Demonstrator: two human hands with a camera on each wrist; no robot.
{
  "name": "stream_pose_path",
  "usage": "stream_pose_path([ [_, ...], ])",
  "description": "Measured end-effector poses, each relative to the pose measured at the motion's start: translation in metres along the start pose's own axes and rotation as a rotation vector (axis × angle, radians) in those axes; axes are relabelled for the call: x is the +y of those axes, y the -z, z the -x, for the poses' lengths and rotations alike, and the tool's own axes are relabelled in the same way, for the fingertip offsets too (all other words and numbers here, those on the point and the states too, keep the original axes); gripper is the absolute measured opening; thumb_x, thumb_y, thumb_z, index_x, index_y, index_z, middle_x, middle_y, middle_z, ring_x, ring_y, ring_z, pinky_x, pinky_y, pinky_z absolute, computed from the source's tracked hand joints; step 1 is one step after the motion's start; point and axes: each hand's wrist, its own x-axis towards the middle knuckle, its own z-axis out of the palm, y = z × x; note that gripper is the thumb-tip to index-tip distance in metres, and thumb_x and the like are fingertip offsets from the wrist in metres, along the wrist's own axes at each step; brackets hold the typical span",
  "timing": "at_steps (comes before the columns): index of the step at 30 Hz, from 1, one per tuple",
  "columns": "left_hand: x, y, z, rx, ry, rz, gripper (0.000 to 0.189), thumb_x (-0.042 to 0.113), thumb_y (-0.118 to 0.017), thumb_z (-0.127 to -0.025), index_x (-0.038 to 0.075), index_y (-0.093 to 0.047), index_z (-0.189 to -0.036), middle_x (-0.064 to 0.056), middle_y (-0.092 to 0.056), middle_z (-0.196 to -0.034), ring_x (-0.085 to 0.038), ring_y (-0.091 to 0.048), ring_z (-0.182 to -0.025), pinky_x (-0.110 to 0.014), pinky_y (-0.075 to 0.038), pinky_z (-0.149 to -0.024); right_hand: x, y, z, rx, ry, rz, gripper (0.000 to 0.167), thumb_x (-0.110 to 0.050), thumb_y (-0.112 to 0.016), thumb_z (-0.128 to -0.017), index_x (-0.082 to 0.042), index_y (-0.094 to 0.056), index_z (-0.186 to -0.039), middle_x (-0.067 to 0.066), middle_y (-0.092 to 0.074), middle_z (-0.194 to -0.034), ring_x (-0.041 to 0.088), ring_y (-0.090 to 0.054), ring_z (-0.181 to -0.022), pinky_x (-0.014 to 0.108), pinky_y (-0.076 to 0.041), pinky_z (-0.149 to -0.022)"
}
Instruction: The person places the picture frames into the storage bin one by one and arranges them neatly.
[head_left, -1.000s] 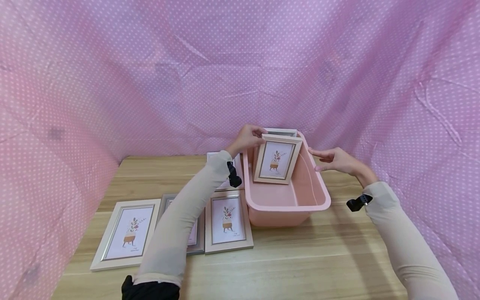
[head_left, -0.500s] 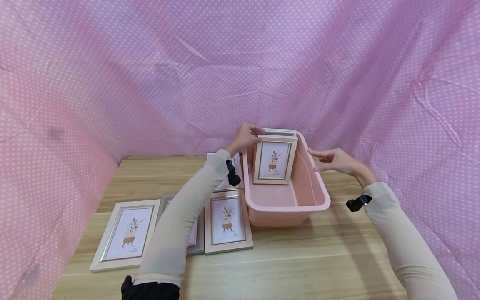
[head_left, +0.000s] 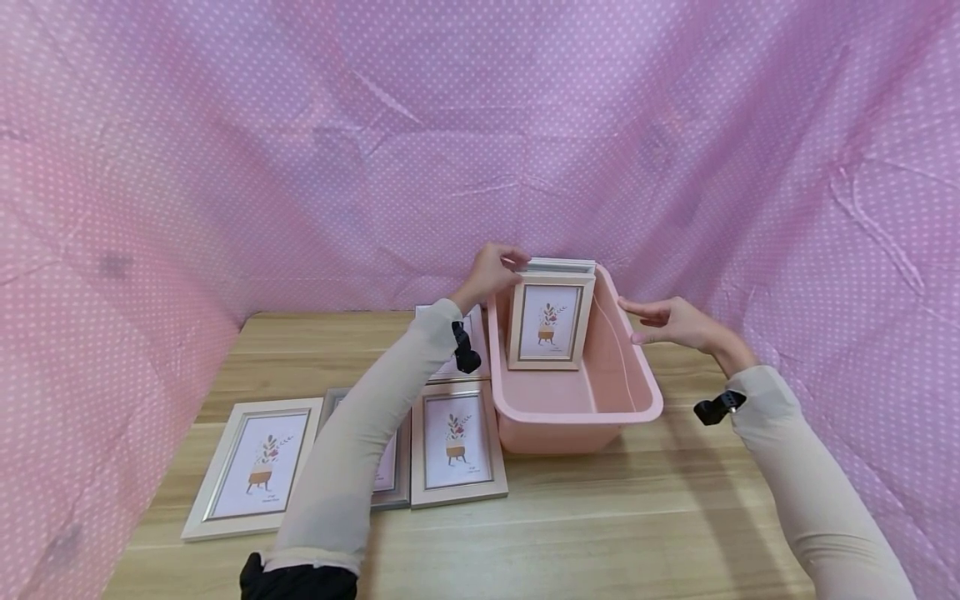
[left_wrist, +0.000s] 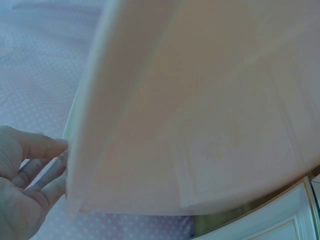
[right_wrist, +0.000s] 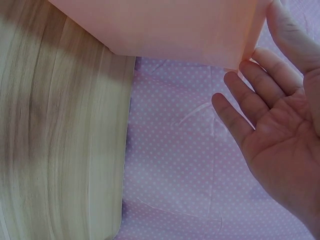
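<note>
A cream picture frame (head_left: 551,321) with a plant print stands nearly upright inside the pink plastic basin (head_left: 577,417), before other frames (head_left: 561,265) at its far end. My left hand (head_left: 495,271) holds this frame by its upper left corner, thumb and fingers at the edge. In the left wrist view the basin wall (left_wrist: 200,115) hides most of the frame, and the left hand (left_wrist: 30,175) shows at its side. My right hand (head_left: 675,322) touches the basin's right rim from outside. Its fingers look fairly straight in the right wrist view, with the fingertips (right_wrist: 247,65) against the basin.
Left of the basin several frames lie face up on the wooden table (head_left: 600,533): a cream one (head_left: 459,492), a grey one (head_left: 401,467) partly under my left sleeve, a whitish one (head_left: 255,467) and another (head_left: 450,367) behind. A pink dotted cloth (head_left: 480,167) hangs behind.
The cream frame in the basin has shifted slightly left and straightened from a tilt, with my left hand at its corner. My right hand has stayed at the rim.
</note>
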Motion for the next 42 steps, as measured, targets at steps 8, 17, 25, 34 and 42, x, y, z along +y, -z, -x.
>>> stream_pose_path([
  [8,0.002,0.003,0.002,0.002,-0.002,0.027,0.035,-0.009,-0.068,-0.089,-0.002,-0.069,-0.123,-0.018,-0.070,-0.126,-0.030,-0.067,-0.118,-0.032,-0.061,-0.092,0.001,-0.002,0.000,-0.001,-0.001,-0.005,0.070,-0.014,-0.081,-0.087,-0.004,-0.049,-0.148,0.013,-0.040,-0.156,0.037,-0.044,-0.140,0.040,-0.041,-0.114],
  [17,-0.002,0.012,0.001,0.036,-0.051,0.062,0.035,-0.011,-0.066,-0.087,-0.003,-0.070,-0.121,-0.021,-0.071,-0.125,-0.034,-0.070,-0.113,-0.034,-0.062,-0.092,0.004,-0.003,-0.001,-0.003,0.001,0.009,0.070,-0.016,-0.081,-0.087,-0.005,-0.049,-0.149,0.012,-0.040,-0.156,0.038,-0.045,-0.139,0.040,-0.042,-0.113],
  [25,-0.014,0.031,0.005,0.100,-0.049,0.117,0.039,-0.010,-0.071,-0.086,-0.003,-0.068,-0.125,-0.024,-0.069,-0.125,-0.039,-0.068,-0.115,-0.037,-0.060,-0.096,0.002,-0.002,-0.001,0.001,0.009,0.040,0.069,-0.018,-0.080,-0.088,-0.005,-0.049,-0.148,0.013,-0.041,-0.155,0.038,-0.046,-0.138,0.027,-0.046,-0.111],
  [34,-0.039,0.056,0.021,0.166,0.017,0.136,0.042,-0.010,-0.070,-0.088,-0.005,-0.065,-0.129,-0.027,-0.067,-0.126,-0.040,-0.067,-0.116,-0.038,-0.060,-0.097,-0.006,0.002,0.000,-0.015,0.041,0.055,0.066,-0.015,-0.080,-0.088,-0.002,-0.051,-0.147,0.017,-0.040,-0.156,0.042,-0.043,-0.140,0.015,-0.041,-0.109],
  [42,-0.069,0.074,0.040,0.137,0.139,0.114,0.044,-0.006,-0.068,-0.090,-0.004,-0.061,-0.134,-0.027,-0.063,-0.131,-0.040,-0.064,-0.118,-0.038,-0.058,-0.098,-0.009,0.002,-0.001,-0.013,0.089,0.082,0.065,-0.010,-0.080,-0.087,0.003,-0.052,-0.143,0.022,-0.041,-0.154,0.043,-0.041,-0.139,0.013,-0.040,-0.109],
])
